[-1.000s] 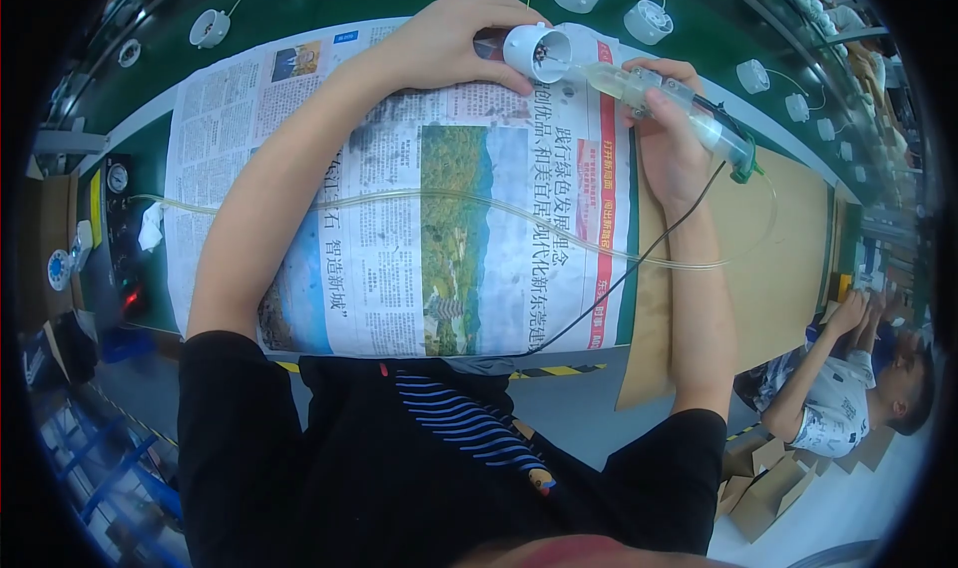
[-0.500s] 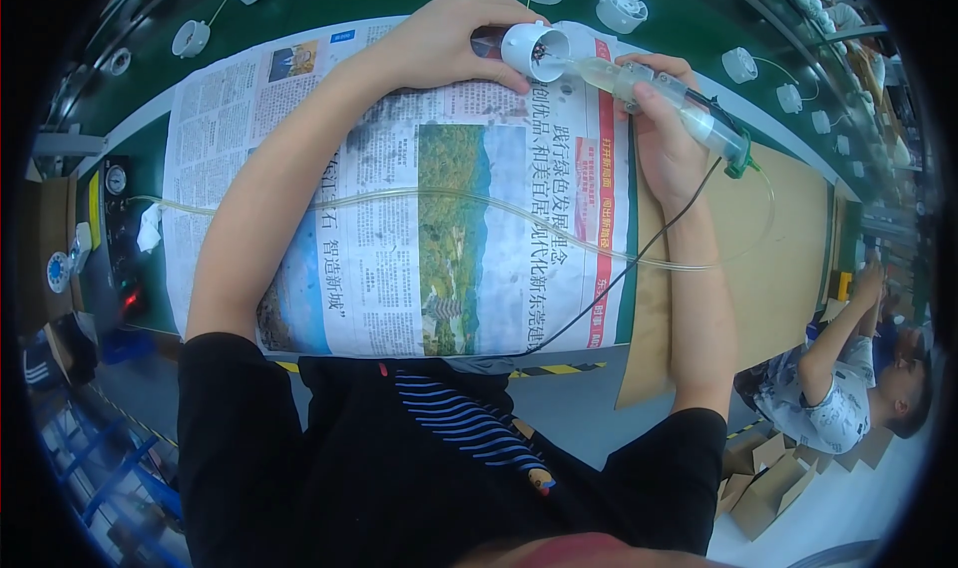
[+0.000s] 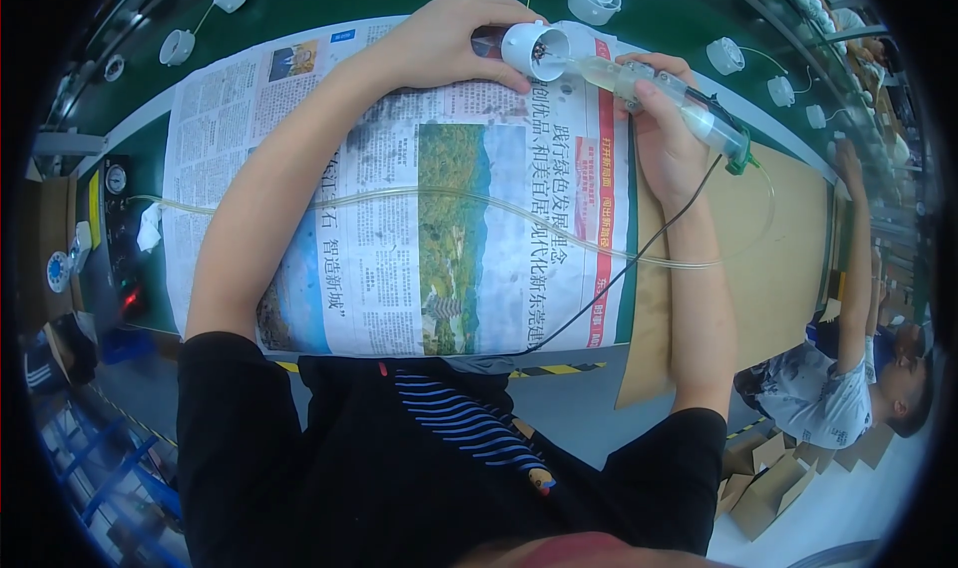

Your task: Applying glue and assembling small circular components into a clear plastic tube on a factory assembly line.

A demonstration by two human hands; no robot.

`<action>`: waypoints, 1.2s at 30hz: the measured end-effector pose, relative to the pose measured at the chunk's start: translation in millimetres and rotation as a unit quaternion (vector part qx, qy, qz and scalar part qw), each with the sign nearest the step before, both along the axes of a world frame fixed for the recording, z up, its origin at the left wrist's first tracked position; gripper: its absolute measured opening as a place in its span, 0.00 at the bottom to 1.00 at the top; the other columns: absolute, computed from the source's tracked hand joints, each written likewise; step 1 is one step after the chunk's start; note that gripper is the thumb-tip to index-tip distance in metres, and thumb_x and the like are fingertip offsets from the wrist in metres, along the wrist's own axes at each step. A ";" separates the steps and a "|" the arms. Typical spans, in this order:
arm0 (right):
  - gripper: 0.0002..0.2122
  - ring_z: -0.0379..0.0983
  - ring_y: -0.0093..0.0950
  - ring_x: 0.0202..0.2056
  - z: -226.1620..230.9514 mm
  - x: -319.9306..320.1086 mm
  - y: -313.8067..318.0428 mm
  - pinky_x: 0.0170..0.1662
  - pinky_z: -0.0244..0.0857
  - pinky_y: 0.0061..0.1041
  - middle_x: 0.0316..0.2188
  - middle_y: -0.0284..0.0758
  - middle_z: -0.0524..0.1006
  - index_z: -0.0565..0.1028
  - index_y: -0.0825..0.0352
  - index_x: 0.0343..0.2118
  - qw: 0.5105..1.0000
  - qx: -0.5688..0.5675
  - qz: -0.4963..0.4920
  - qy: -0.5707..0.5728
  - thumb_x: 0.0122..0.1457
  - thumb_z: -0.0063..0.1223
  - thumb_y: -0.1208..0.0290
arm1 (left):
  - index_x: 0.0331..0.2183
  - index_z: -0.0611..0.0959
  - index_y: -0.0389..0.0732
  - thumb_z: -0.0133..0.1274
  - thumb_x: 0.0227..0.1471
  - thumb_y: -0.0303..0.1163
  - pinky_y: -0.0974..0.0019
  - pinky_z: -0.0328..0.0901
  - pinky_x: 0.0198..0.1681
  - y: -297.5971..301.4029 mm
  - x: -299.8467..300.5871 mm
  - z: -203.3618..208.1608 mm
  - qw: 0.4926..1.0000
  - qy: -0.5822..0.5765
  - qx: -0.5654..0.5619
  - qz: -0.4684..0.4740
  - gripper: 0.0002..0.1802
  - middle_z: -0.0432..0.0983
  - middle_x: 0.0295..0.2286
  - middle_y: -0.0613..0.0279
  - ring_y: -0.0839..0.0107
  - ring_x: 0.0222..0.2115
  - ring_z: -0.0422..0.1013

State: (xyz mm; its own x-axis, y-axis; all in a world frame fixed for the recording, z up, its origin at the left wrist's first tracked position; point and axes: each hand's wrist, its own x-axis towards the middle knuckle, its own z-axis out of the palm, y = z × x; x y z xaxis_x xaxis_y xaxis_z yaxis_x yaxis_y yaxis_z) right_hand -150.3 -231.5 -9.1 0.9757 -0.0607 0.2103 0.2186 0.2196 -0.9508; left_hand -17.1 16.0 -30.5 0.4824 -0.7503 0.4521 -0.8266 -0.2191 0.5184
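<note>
My left hand (image 3: 454, 41) is closed round a white plastic cylindrical housing (image 3: 521, 51), its open end facing right. Small dark and reddish parts show inside the opening. In my right hand (image 3: 664, 119) is a dispensing syringe (image 3: 654, 99) with a clear, yellowish barrel, its tip pointing left at the opening. Whether the tip touches anything inside is too small to tell. A green cap (image 3: 740, 155) closes the syringe's rear end, and a clear hose (image 3: 499, 205) runs from it across the newspaper. A thin black cable (image 3: 654, 237) hangs from the syringe too.
Newspaper sheets (image 3: 374, 259) cover the work surface, with brown cardboard (image 3: 758, 239) to the right. Several white wired housings (image 3: 595, 1) lie on the green belt beyond. A box with a pressure gauge (image 3: 116, 180) stands at left. Another person (image 3: 833, 388) works at far right.
The white housings on the green belt have shifted left. The other person's arm has reached farther forward. My hands, the housing and the syringe have hardly moved.
</note>
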 end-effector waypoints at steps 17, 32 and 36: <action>0.12 0.72 0.23 0.34 0.9 0.1 -0.3 0.42 0.66 0.22 0.40 0.39 0.77 0.71 0.68 0.46 1.000 -0.005 0.016 0.001 0.60 0.57 0.76 | 0.48 0.83 0.43 0.71 0.39 0.50 0.61 0.69 0.50 0.8 -0.2 -1.2 1.000 0.006 -0.002 0.007 0.35 0.77 0.46 0.56 0.58 0.47 0.72; 0.12 0.69 0.23 0.38 1.2 0.8 -6.0 0.41 0.64 0.23 0.46 0.41 0.74 0.71 0.66 0.46 0.999 0.044 -0.010 0.013 0.61 0.53 0.70 | 0.49 0.77 0.41 0.65 0.41 0.30 0.53 0.59 0.57 44.7 46.8 33.8 0.867 -0.222 -0.039 0.443 0.30 0.66 0.51 0.51 0.51 0.54 0.61; 0.12 0.69 0.23 0.37 0.1 0.7 -5.2 0.41 0.64 0.23 0.46 0.41 0.74 0.71 0.66 0.46 0.999 0.027 -0.015 0.021 0.61 0.53 0.70 | 0.49 0.78 0.43 0.58 0.47 0.27 0.53 0.60 0.56 33.8 50.5 31.3 0.918 -0.252 -0.176 0.250 0.25 0.68 0.50 0.50 0.50 0.54 0.61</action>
State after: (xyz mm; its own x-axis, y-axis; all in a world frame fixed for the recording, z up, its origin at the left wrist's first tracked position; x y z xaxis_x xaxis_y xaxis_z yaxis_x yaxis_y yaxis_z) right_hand -149.6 -236.7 -9.0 0.9813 -0.1008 0.1639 0.1852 0.2646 -0.9464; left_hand 33.4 49.8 0.8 0.3892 -0.2568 0.8847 -0.8231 -0.5281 0.2088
